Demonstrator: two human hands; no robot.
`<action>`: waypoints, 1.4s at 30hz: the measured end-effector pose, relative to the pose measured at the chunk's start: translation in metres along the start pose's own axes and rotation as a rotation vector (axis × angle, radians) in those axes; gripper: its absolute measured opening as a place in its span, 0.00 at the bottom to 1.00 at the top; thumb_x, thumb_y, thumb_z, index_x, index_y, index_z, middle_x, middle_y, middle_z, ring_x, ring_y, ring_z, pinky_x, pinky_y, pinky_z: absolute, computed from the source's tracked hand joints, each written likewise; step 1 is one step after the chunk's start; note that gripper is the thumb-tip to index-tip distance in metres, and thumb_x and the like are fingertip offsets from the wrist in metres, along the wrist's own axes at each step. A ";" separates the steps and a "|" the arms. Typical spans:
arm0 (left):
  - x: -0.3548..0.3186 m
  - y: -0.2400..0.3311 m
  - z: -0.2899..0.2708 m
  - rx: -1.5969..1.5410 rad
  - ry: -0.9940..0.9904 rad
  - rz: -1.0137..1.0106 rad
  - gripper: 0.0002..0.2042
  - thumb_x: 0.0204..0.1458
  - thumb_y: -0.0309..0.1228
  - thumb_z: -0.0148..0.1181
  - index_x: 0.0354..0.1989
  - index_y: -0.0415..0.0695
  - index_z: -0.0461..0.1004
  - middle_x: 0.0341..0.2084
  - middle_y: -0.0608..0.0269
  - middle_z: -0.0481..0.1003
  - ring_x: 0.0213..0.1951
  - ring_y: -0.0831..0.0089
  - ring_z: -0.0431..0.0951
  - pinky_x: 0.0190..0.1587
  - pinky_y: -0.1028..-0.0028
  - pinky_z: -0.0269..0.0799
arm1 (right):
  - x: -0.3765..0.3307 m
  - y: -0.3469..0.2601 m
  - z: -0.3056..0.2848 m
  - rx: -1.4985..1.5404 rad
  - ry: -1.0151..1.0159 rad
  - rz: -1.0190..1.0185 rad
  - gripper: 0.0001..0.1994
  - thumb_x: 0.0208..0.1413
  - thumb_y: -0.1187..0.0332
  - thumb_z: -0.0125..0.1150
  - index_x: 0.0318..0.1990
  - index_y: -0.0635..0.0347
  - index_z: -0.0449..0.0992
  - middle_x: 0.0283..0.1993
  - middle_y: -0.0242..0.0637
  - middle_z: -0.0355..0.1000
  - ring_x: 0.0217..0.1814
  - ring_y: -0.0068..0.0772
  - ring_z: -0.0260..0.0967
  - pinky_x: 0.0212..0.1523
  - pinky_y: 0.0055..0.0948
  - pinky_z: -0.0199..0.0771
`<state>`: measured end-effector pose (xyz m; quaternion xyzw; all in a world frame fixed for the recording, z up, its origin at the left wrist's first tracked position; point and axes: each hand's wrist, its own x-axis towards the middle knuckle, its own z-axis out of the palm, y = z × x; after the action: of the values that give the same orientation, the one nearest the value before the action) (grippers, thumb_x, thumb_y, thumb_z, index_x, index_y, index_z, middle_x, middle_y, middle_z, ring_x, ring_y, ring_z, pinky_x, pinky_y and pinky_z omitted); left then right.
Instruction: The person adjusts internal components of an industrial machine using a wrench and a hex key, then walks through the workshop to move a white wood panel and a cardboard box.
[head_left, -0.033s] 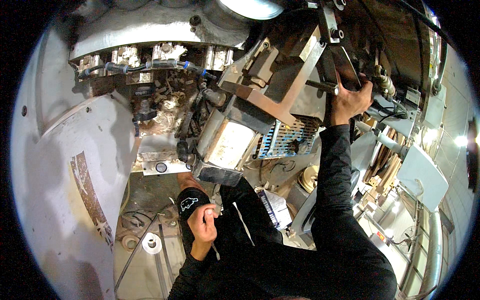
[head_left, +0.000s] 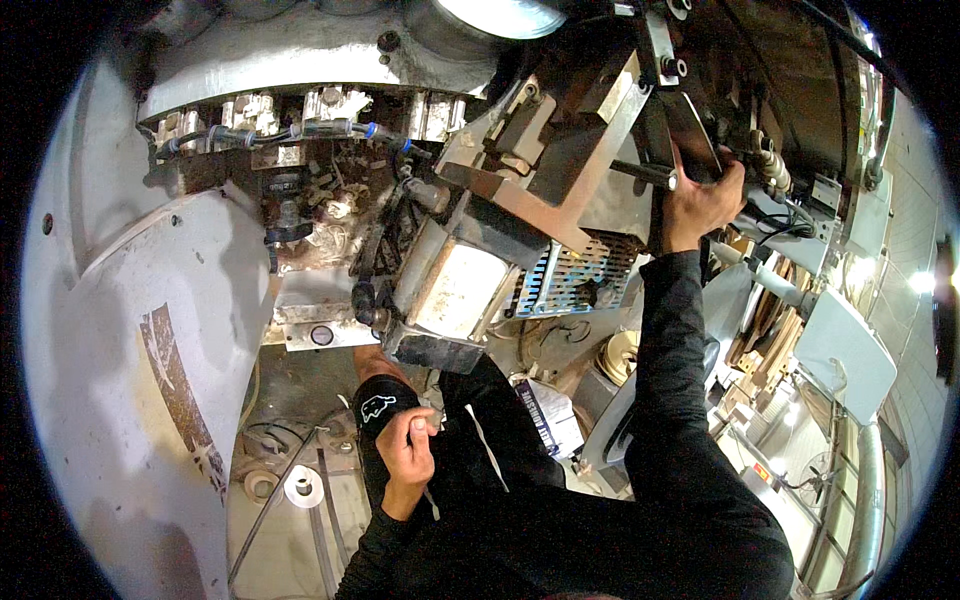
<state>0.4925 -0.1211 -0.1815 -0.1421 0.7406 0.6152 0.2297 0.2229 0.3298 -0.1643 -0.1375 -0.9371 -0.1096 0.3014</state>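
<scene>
My right hand (head_left: 702,205) reaches up to the machine, its fingers wrapped round the edge of a dark flat metal bar (head_left: 690,130). Just left of that hand, a short round rod (head_left: 645,174) sticks out of a rusty steel bracket (head_left: 570,205). Below the bracket hangs a boxy unit with a pale label plate (head_left: 458,288). My left hand (head_left: 405,460) rests over my bent leg, fingers curled in and thumb on top. Whatever it may hold is hidden inside the fingers.
A curved grey panel (head_left: 120,400) stands at the left. Under the upper housing run black air hoses (head_left: 290,132) with blue fittings, above dusty debris. A perforated guard (head_left: 580,280) sits behind the labelled unit. On the floor lie a white roll (head_left: 304,487) and a white bag (head_left: 552,415).
</scene>
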 end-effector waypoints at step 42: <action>0.022 0.014 0.036 -0.018 -0.114 0.063 0.06 0.63 0.28 0.60 0.42 0.39 0.81 0.27 0.55 0.80 0.27 0.63 0.82 0.32 0.68 0.76 | -0.005 0.014 -0.005 0.074 -0.054 -0.106 0.32 0.48 0.50 0.76 0.55 0.58 0.73 0.49 0.41 0.74 0.52 0.50 0.73 0.50 0.43 0.64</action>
<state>0.4727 -0.0813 -0.1855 -0.0857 0.7248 0.6359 0.2509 0.2338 0.3403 -0.1617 -0.0792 -0.9543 -0.0870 0.2748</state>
